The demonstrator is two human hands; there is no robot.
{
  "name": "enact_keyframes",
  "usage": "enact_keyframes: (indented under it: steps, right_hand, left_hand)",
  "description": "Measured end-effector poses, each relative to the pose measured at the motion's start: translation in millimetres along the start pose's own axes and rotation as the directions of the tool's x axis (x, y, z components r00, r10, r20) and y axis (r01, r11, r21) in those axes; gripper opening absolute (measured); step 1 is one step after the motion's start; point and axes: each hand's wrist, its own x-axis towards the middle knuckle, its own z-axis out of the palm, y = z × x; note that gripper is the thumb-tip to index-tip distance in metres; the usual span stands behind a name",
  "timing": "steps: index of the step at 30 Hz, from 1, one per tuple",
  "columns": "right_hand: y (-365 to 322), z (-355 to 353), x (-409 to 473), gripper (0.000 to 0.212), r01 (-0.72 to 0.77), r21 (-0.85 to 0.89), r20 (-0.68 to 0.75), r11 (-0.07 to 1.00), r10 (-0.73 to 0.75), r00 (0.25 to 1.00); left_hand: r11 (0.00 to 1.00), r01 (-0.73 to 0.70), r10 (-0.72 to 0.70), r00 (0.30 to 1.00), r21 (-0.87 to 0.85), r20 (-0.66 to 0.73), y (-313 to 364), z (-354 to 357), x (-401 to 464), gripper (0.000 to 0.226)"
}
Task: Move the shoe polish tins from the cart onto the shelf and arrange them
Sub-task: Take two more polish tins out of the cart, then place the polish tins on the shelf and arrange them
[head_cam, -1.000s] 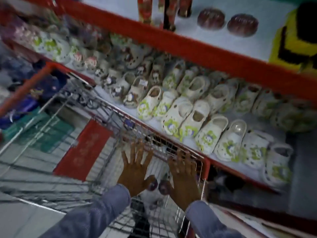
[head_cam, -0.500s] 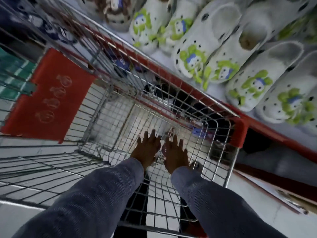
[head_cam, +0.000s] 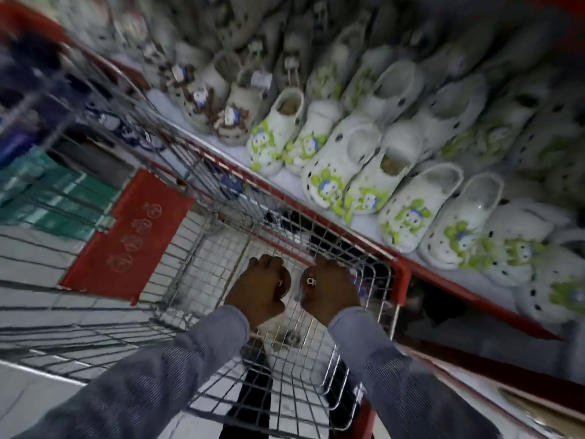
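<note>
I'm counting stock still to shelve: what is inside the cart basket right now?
Inside the wire cart, the left hand and right hand each close around a dark round tin, another. Hands and sleeves cover the basket floor below; further tins cannot be confirmed.

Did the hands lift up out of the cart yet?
Yes. Both hands, left and right, have risen from the cart floor toward its rim, each closed on a dark tin.
</note>
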Motion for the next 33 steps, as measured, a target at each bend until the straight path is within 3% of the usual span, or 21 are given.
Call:
enact_keyframes:
  steps: [2,6,10,12,15,19,22,25,28,33]
  right_hand:
    - [-13.7,-53.2,-26.5,0.021,0.061,-0.007,-0.081,0.998,-0.062,0.995]
    - [-34.5,-147.7,-76.2,0.067,0.082,0.150,-0.271,0.985,-0.038,0.962]
    - [-49.4,-232.9,-120.3,0.062,0.170,0.158,-0.435,0.973,-0.086,0.896]
    - [-54.2,-264.9,-137.0,0.063,0.189,0.151,-0.451,0.970,-0.103,0.887]
    - [-53.8,-311.8,-157.5,0.059,0.235,0.111,-0.583,0.966,-0.128,0.802]
    - [-48.9,-364.2,-167.3,0.073,0.219,0.151,-0.667,0.964,-0.064,0.743]
    - [-43.5,-398.0,-158.2,0.074,0.213,0.203,-0.723,0.956,-0.001,0.690]
    - [-35.6,-420.2,-135.8,0.045,0.229,0.258,-0.762,0.939,0.052,0.645]
    - [-29.7,-429.4,-112.1,0.031,0.202,0.281,-0.747,0.938,0.082,0.660]
    - [-28.3,-425.4,-91.3,0.050,0.143,0.363,-0.685,0.921,0.160,0.710]
  left_hand:
    - [0.999,-0.016,0.013,0.998,-0.044,-0.062,16.5,-47.9,-16.2,0.068]
    - [0.994,-0.080,0.060,0.967,-0.071,-0.249,60.2,-150.4,-55.3,0.082]
    - [0.987,-0.156,0.136,0.922,-0.025,-0.363,105.3,-239.6,-80.2,0.090]
    - [0.985,-0.174,0.167,0.907,0.017,-0.386,124.7,-271.8,-84.5,0.081]
    - [0.970,-0.228,0.241,0.850,0.085,-0.468,158.6,-319.7,-84.6,0.069]
    - [0.952,-0.300,0.283,0.786,0.061,-0.550,201.4,-369.0,-64.1,0.070]
    - [0.954,-0.286,0.286,0.763,0.094,-0.580,228.9,-396.4,-36.3,0.075]
    - [0.963,-0.259,0.255,0.777,0.077,-0.575,247.2,-413.6,-9.0,0.053]
    - [0.971,-0.224,0.230,0.807,0.080,-0.544,255.8,-419.3,13.0,0.057]
    - [0.971,-0.217,0.238,0.848,0.100,-0.474,257.4,-418.4,39.8,0.051]
